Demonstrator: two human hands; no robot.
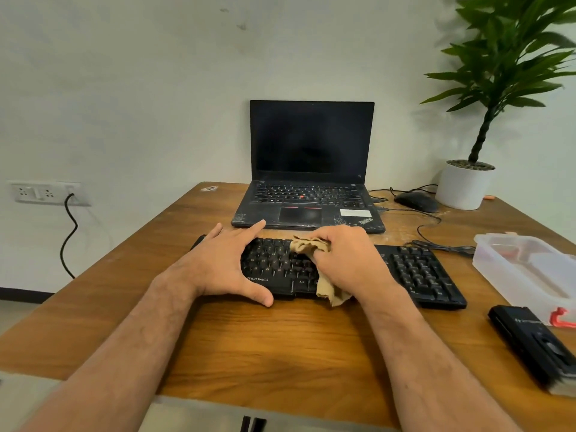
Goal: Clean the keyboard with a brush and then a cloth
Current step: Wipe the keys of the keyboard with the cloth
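Observation:
A black keyboard lies across the middle of the wooden desk. My left hand spans its left end, fingers reaching over the far edge and thumb against the near edge, holding it in place. My right hand grips a crumpled tan cloth and presses it on the keys near the keyboard's middle. A tail of the cloth hangs over the near edge. A black brush lies on the desk at the right, near the front edge.
An open black laptop stands behind the keyboard. A black mouse and cables lie beside a white pot with a plant at the back right. A clear plastic box sits at the right. A wall socket is at the left.

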